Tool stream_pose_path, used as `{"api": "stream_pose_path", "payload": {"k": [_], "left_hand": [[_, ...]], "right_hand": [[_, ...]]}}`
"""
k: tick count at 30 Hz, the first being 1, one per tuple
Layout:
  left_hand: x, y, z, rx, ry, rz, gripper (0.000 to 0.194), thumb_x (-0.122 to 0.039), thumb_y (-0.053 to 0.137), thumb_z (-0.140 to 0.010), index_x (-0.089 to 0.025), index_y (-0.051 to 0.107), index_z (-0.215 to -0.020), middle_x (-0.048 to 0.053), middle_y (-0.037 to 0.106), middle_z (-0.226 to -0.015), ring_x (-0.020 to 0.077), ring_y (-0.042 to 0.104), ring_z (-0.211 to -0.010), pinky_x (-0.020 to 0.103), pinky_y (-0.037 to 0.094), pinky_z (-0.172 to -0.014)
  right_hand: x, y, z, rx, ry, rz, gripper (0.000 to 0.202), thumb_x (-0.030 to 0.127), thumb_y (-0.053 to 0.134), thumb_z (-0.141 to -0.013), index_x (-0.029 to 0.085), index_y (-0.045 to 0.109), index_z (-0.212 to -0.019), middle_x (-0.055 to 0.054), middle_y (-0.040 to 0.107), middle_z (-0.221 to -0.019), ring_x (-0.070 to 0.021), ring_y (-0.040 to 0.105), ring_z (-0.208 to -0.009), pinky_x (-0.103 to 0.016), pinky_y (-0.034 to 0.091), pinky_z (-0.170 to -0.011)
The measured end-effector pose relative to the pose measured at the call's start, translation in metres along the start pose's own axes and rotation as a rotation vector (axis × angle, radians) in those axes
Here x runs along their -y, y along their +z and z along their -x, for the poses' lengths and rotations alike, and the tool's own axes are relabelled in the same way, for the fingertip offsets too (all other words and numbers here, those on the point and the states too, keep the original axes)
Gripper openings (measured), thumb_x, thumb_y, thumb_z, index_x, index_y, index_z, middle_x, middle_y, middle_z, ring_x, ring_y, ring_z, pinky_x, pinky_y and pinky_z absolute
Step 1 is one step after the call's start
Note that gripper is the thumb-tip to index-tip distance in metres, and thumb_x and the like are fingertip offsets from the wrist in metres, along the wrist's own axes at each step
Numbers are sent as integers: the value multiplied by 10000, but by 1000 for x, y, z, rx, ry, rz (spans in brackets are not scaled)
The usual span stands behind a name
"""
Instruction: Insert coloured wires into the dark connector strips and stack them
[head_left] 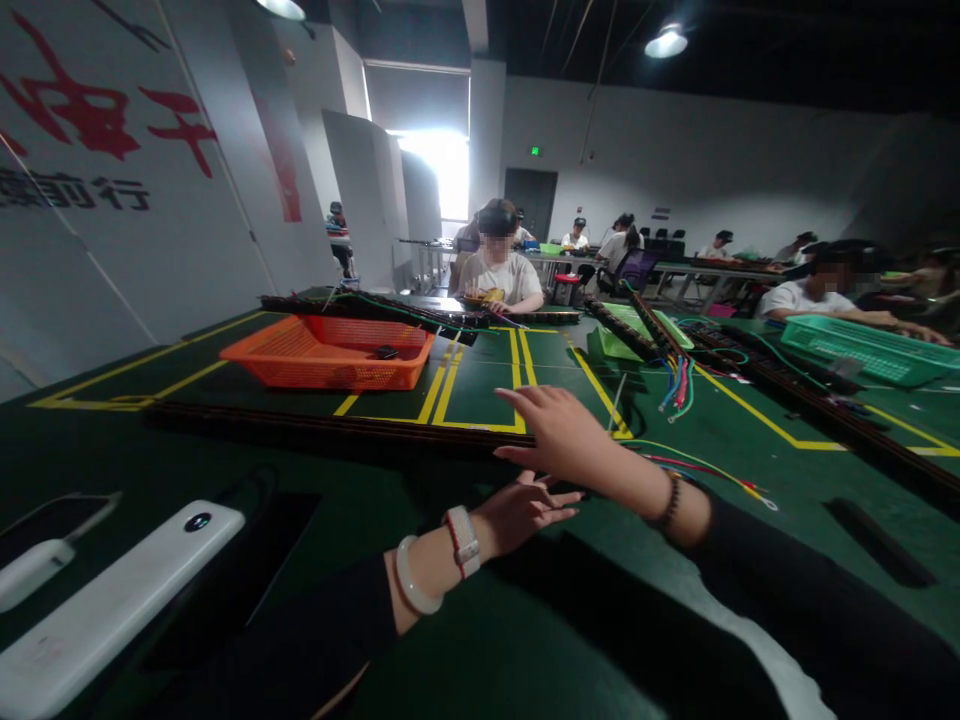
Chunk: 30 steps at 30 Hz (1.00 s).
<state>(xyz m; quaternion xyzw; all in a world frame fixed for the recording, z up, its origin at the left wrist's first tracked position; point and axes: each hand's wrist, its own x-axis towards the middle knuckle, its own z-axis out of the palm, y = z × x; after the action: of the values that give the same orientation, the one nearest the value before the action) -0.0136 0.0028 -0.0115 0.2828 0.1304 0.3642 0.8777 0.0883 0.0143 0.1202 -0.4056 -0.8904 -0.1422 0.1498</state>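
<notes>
A long dark strip [337, 428] lies across the green table [645, 600], its right part behind my hands. My right hand [559, 432] is raised over the strip's right end, fingers apart and pointing left, with nothing visible in it. Just below it, my left hand [521, 515] has its fingers spread to the right and holds nothing that I can see. Whether either hand touches the strip is unclear. Red, green and blue wires [712, 465] with metal lugs extend to the right from behind my right wrist.
An orange basket [330, 355] stands beyond the strip. Further strips with wires [679, 385] and a green basket [870, 345] are at the right. A white device [127, 600] lies at the near left. A person [499, 270] sits across the table.
</notes>
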Motion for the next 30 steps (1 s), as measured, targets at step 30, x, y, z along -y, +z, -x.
{"api": "stream_pose_path", "payload": {"k": [30], "left_hand": [[-3, 8, 4, -76, -26, -125, 527, -13, 609, -666, -222, 552, -1147, 101, 454, -1313, 195, 649, -937, 437, 398, -976]], "right_hand": [[-89, -40, 145, 65, 280, 65, 529, 303, 617, -720, 256, 484, -1230, -66, 664, -1057, -218, 658, -871, -312, 504, -727]]}}
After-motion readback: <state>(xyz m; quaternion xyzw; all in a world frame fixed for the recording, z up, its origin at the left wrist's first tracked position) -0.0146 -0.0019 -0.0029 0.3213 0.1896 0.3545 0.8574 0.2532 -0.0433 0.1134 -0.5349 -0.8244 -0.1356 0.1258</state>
